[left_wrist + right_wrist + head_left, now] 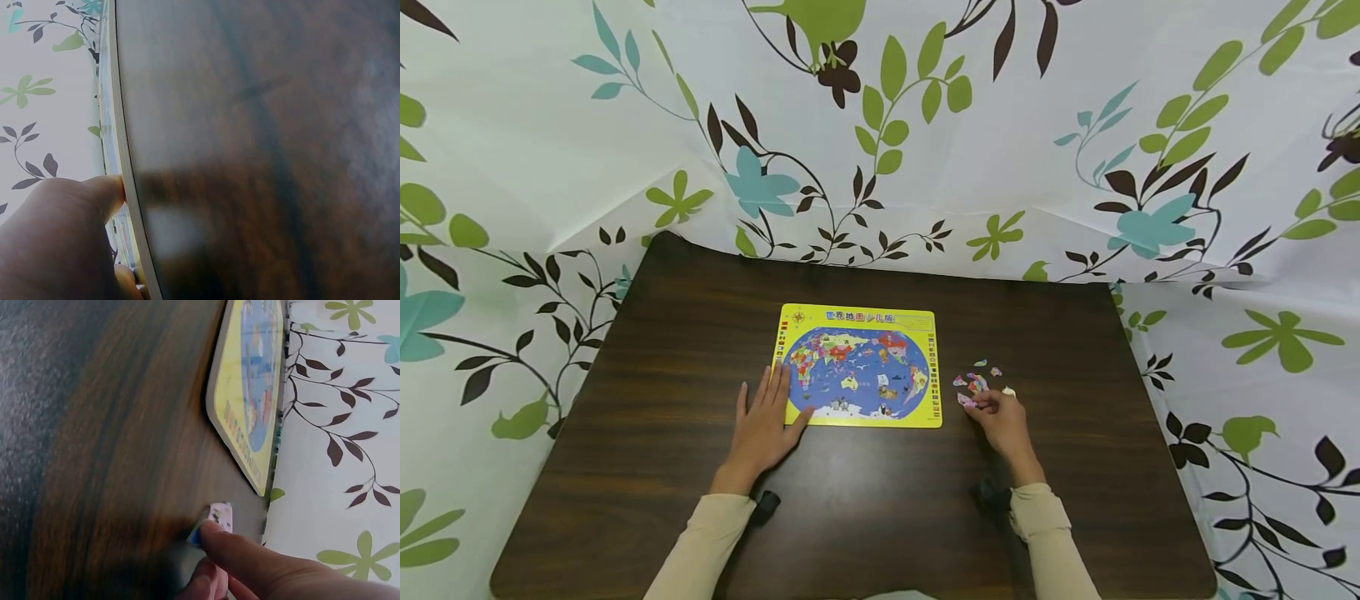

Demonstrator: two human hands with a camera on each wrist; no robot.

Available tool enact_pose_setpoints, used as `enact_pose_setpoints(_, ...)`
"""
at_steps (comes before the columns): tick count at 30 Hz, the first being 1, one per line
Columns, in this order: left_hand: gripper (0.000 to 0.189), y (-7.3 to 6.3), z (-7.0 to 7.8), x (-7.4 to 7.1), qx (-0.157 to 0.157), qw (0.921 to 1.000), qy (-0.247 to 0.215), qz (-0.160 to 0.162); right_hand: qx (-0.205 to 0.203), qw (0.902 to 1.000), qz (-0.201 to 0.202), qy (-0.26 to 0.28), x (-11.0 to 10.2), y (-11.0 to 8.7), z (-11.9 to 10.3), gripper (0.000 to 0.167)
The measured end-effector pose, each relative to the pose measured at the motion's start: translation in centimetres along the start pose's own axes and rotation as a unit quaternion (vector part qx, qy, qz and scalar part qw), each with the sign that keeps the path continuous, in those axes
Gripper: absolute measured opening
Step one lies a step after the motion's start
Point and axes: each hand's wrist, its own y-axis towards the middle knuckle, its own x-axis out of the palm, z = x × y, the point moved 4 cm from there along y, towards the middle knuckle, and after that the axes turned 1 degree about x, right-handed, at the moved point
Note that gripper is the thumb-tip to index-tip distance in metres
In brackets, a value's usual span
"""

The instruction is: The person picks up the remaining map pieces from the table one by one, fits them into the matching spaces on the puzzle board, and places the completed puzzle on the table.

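A yellow-bordered world map puzzle board (857, 421) lies flat on the table. My left hand (763, 429) rests at its lower left corner, fingers stretched along the left edge and thumb on the bottom edge. In the left wrist view the thumb (103, 194) touches the board's side. Right of the board, my right hand (1003, 425) pinches a small pink puzzle piece (220, 514) between thumb and fingers; a blue part shows beside the thumb. Several colourful loose pieces (976, 383) lie just beyond the fingertips. A pale piece (1009, 392) shows beside the right knuckles.
The dark wooden table (880, 517) extends around the board on all sides. A white cloth with leaf and flower patterns (1030, 150) hangs behind it and at the sides. Each wrist wears a black camera, such as the left one (765, 507).
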Motion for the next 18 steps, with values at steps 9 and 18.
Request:
enact_pose_setpoints(9,0.09,0.0,-0.2,0.1,0.001,1.0,0.002,-0.003,-0.022,0.9997,-0.007,0.008,-0.5,-0.5,-0.5,0.015)
enact_pose_setpoints(18,0.09,0.1,-0.2,0.0,-0.003,1.0,-0.006,-0.003,-0.034,0.9813,-0.043,0.185,0.1,0.1,-2.6,0.021)
